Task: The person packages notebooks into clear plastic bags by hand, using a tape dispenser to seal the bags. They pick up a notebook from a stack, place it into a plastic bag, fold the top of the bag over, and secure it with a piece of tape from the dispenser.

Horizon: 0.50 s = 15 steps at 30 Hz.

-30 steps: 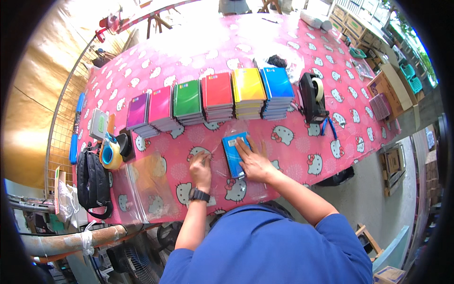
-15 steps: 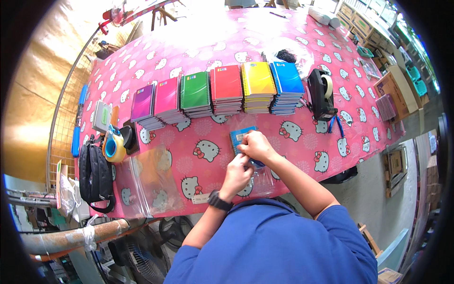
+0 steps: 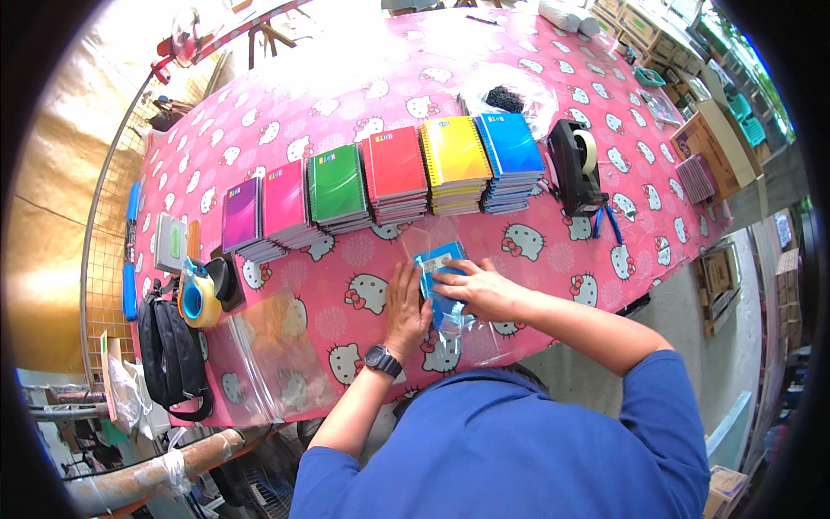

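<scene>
A blue notebook (image 3: pixel 449 252) with a white label lies on the table in front of me, inside a clear plastic bag (image 3: pixel 482 339). My left hand (image 3: pixel 406 311) rests flat along the notebook's left edge, fingers stretched out. With its fingers apart, my right hand (image 3: pixel 486 292) presses on top of the notebook from the right. Crumpled plastic bunches at the notebook's near end. Beyond my hands stands a row of stacked spiral notebooks: purple (image 3: pixel 241 213), pink (image 3: pixel 284 197), green (image 3: pixel 336 183), red (image 3: pixel 396 166), yellow (image 3: pixel 454 150) and blue (image 3: pixel 510 145).
A black tape dispenser (image 3: pixel 571 180) and blue-handled pliers (image 3: pixel 609 225) are right of the stacks. At the left lie a black bag (image 3: pixel 170 348), tape rolls (image 3: pixel 199 301) and flat clear plastic bags (image 3: pixel 270 359). A cardboard box (image 3: pixel 719 154) stands at the far right.
Both hands were close together over the notebook, fingers pinched. They have since moved apart and flattened, the left along the notebook's side, the right across its top.
</scene>
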### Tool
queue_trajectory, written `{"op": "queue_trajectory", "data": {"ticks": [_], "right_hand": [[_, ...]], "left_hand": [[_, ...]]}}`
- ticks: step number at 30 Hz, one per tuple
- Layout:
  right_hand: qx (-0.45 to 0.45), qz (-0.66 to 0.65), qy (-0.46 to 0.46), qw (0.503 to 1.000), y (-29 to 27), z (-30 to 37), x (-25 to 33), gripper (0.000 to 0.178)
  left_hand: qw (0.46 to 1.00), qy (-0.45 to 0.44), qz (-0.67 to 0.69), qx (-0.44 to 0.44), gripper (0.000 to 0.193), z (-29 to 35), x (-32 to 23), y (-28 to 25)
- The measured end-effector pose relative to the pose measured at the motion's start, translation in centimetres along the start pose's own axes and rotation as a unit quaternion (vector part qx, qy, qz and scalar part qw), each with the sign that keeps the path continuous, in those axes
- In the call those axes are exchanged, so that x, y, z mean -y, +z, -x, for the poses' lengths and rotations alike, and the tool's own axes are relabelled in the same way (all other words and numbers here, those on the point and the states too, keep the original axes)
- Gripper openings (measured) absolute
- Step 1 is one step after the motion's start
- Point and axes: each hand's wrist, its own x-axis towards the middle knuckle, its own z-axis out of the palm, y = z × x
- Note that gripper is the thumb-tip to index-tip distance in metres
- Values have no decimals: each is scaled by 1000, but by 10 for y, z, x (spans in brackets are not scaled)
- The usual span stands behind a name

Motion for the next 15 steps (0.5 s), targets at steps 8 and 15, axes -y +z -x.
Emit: {"op": "queue_trajectory", "data": {"ticks": [8,15], "right_hand": [[-62,14,116,991,11,4,-11,111],[-82,18,146,986,24,-9,-5,120]], "left_hand": [[992,-16,84,93,65,-5,5,10],[985,-37,-29,168,74,-16,-5,-1]]}}
